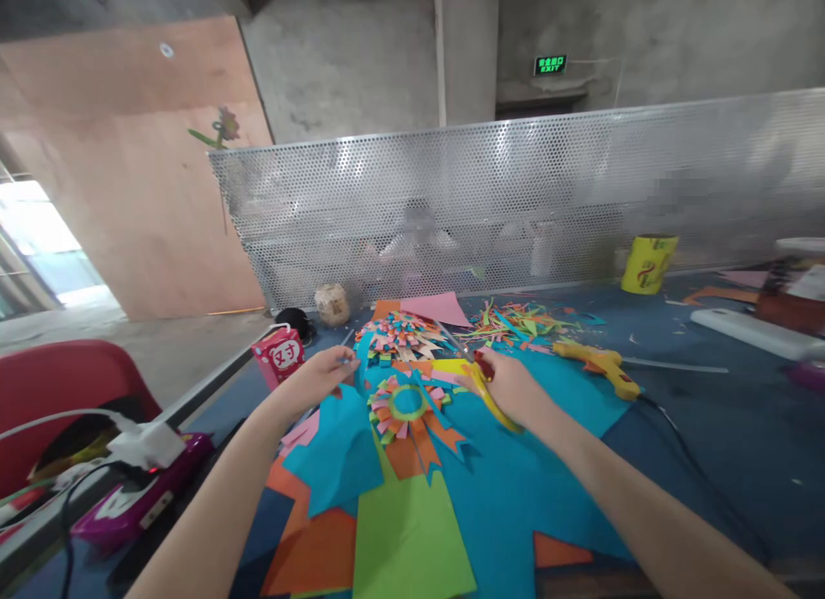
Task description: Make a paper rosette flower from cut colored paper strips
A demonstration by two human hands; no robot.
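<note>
My left hand (322,375) is closed in a pinch at the end of a narrow blue paper strip (363,358). In my right hand (509,386) are scissors with yellow handles (493,401), their blades pointing up and left toward the back of the table. Between my hands lies a paper rosette (407,403) with a blue centre, a fringed pink and orange rim and forked tails. Just behind it is a pile of fringed multicoloured paper pieces (403,333). Blue sheets (341,461), a green sheet (412,539) and orange sheets (315,552) overlap in front.
A yellow glue gun (599,363) with a cord lies at the right, near a yellow tape roll (650,264). Paper scraps (516,321) are heaped behind. At left stand a pink box (278,356) and a purple power strip (142,496). A perforated metal screen (418,212) borders the table.
</note>
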